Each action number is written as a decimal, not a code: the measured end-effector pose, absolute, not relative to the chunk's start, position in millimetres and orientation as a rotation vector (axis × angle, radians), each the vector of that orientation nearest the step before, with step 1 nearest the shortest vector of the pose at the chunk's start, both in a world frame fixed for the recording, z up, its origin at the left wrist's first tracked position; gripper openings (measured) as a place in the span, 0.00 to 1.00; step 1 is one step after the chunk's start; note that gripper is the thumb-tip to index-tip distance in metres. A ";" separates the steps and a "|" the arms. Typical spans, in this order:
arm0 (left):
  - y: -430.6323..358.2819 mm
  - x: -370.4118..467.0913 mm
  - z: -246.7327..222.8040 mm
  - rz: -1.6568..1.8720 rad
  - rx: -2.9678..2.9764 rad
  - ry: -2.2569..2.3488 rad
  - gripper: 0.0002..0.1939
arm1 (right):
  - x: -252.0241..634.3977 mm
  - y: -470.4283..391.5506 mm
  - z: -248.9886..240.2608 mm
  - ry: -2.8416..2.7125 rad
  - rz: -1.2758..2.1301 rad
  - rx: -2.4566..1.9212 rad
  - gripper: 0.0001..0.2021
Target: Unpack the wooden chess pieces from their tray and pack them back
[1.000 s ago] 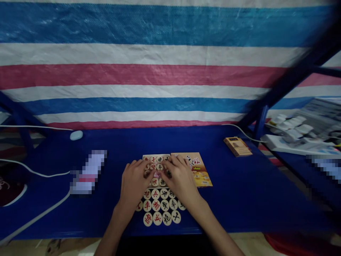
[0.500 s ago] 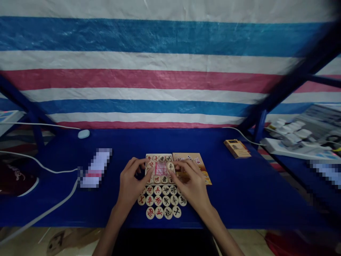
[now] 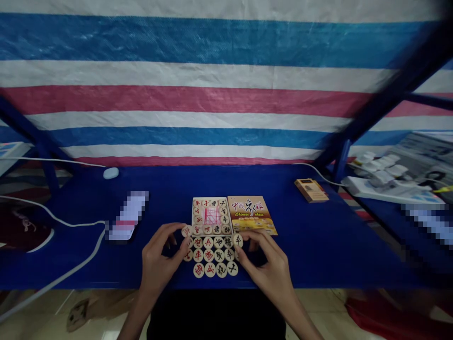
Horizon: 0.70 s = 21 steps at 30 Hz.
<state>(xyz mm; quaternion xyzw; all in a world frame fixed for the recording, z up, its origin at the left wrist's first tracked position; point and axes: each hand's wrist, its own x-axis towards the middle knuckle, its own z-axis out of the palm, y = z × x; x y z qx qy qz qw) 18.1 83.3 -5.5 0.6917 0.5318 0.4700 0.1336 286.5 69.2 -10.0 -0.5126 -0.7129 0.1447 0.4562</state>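
Note:
My left hand pinches a red-marked chess piece at the left end of the upper row of loose pieces. Between the thumb and fingers of my right hand is a black-marked piece, at that row's right end. An open white box holds round pieces around a pink-lined sheet. Its Chinese chess lid lies against its right side. Below the box, several loose pieces lie in rows, red-marked on the left and black-marked on the right.
A phone and a light-blue oval object lie left on the blue table. At the right are a small brown box and a power strip with plugs. White cables cross the left side.
Both hands have moved from over the box toward me and apart, each with its piece. The view has tilted down slightly, and more of the box and lid shows.

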 end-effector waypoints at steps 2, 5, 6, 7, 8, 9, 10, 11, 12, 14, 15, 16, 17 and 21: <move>83.6 17.9 -6.0 1.341 2.009 1.504 0.13 | 286.1 70.0 -11.1 -1.759 0.375 -1.266 0.10; 82.1 18.0 -8.4 1.310 2.045 1.454 0.14 | 286.5 69.2 -12.7 -1.761 0.394 -1.278 0.10; 81.5 18.1 -9.3 1.304 2.060 1.449 0.15 | 286.6 69.0 -13.1 -1.771 0.402 -1.282 0.10; 81.0 18.3 -10.1 1.296 2.078 1.450 0.15 | 286.4 68.9 -13.5 -1.785 0.413 -1.283 0.10; 80.5 18.5 -10.9 1.282 2.098 1.454 0.15 | 286.2 68.9 -13.8 -1.800 0.423 -1.284 0.10; 80.0 18.8 -11.4 1.267 2.117 1.460 0.15 | 285.9 69.1 -14.1 -1.817 0.431 -1.285 0.10; 79.3 19.1 -11.8 1.249 2.131 1.465 0.15 | 285.6 69.3 -14.4 -1.832 0.436 -1.285 0.10; 78.4 19.4 -12.1 1.238 2.142 1.468 0.15 | 285.4 69.7 -14.6 -1.844 0.438 -1.285 0.10; 77.4 19.6 -12.2 1.228 2.151 1.467 0.14 | 285.3 70.0 -14.9 -1.851 0.438 -1.286 0.10; 74.7 20.0 -12.2 1.215 2.168 1.460 0.14 | 285.4 70.2 -15.3 -1.857 0.435 -1.291 0.10; 73.1 20.0 -12.3 1.209 2.179 1.459 0.14 | 285.6 69.9 -15.6 -1.861 0.437 -1.298 0.10; 71.5 19.9 -12.7 1.199 2.189 1.462 0.14 | 286.0 69.3 -16.0 -1.866 0.436 -1.308 0.10; 69.9 19.7 -13.2 1.186 2.195 1.470 0.14 | 286.5 68.4 -16.6 -1.874 0.427 -1.316 0.10; 66.0 18.3 -16.9 1.150 2.154 1.487 0.13 | 288.6 64.4 -20.2 -1.908 0.333 -1.318 0.11</move>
